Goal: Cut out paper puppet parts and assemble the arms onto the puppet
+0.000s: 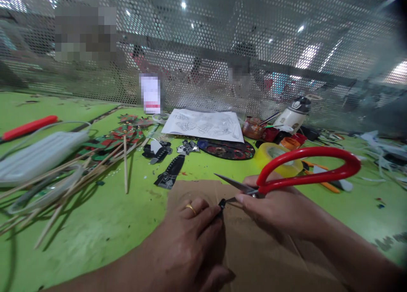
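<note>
Left hand (190,232), ring on one finger, pinches a small black scrap (221,204) between thumb and fingertips, low over the cardboard (254,249) on the green table (95,224). Right hand (280,207) is closed round the scissors (286,182) near the pivot; I cannot tell whether any finger passes through the red loop. The scissors' long axis runs almost level, right to left, with the handle out to the right and the parted blades pointing at the scrap. The upper blade's tip stands above and just left of the scrap, and the lower blade's tip touches it or nearly so. The scrap lies straight ahead of the blades, between the two hands, and the left fingertips sit right beside the steel. Sticks (125,165) lie well apart to the left.
</note>
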`<act>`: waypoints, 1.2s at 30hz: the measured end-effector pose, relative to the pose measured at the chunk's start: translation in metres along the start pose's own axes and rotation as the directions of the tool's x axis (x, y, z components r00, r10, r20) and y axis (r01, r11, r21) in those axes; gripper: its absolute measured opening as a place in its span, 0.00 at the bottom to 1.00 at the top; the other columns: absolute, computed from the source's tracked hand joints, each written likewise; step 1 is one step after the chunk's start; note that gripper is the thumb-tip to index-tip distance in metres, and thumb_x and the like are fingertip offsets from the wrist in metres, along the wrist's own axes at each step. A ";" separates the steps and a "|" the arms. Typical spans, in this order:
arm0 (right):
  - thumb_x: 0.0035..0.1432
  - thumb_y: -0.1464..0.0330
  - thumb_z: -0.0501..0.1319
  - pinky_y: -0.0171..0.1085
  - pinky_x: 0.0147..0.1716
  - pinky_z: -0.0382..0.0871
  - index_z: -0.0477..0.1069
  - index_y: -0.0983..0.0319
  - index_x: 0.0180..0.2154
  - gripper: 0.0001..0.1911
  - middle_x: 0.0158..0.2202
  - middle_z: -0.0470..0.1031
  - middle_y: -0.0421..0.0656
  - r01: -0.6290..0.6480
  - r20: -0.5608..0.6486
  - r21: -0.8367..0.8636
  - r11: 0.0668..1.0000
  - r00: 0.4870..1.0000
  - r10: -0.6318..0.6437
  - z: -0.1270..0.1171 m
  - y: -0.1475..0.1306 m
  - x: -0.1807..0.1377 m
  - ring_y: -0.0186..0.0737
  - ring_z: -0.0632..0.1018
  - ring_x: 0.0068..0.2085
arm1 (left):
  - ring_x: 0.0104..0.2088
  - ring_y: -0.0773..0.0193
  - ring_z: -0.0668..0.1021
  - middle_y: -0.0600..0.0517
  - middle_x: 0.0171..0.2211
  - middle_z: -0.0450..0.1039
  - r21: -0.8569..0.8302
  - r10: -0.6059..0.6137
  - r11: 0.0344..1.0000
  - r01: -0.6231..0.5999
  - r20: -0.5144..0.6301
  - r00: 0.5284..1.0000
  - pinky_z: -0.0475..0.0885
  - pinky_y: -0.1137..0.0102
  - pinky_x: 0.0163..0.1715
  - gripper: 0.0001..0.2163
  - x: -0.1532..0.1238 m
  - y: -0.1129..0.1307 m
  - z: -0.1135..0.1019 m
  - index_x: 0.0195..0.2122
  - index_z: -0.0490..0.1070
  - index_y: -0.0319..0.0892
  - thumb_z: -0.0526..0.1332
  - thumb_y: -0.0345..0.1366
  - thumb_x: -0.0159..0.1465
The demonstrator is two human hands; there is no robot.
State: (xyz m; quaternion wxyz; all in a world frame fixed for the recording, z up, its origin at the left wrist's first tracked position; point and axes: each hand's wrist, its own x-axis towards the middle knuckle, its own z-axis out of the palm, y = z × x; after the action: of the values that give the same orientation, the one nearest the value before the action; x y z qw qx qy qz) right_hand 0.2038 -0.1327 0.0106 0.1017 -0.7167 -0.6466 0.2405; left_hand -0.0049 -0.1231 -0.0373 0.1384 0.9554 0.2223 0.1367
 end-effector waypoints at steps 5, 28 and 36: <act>0.59 0.62 0.57 0.38 0.36 0.64 0.72 0.59 0.30 0.11 0.31 0.78 0.42 -0.018 -0.039 0.008 1.000 0.999 0.018 0.002 -0.001 -0.001 0.43 0.76 0.35 | 0.45 0.55 0.74 0.48 0.45 0.76 -0.002 -0.008 1.000 0.008 0.011 1.000 0.68 0.57 0.51 0.11 0.002 -0.002 -0.003 0.42 0.72 0.40 0.63 0.41 0.63; 0.60 0.61 0.56 0.39 0.36 0.64 0.72 0.59 0.30 0.12 0.31 0.77 0.43 -0.023 -0.010 -0.033 0.999 1.000 0.023 0.006 0.002 0.000 0.44 0.76 0.34 | 0.43 0.53 0.75 0.45 0.44 0.76 0.047 0.049 0.998 -0.048 -0.021 0.999 0.69 0.55 0.50 0.12 0.001 -0.003 0.003 0.43 0.71 0.38 0.62 0.40 0.63; 0.60 0.60 0.55 0.39 0.34 0.64 0.71 0.58 0.30 0.12 0.31 0.78 0.43 -0.052 -0.014 -0.037 0.998 0.999 0.051 0.007 0.001 -0.001 0.45 0.77 0.34 | 0.44 0.53 0.75 0.45 0.43 0.76 0.020 0.019 1.000 -0.018 -0.023 1.000 0.69 0.54 0.50 0.13 0.001 -0.001 0.001 0.45 0.71 0.40 0.63 0.41 0.62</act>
State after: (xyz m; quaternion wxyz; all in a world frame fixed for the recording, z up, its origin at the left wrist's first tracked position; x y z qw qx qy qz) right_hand 0.2015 -0.1354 0.0048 0.0864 -0.7365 -0.6317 0.2262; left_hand -0.0043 -0.1217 -0.0386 0.1249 0.9571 0.2164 0.1467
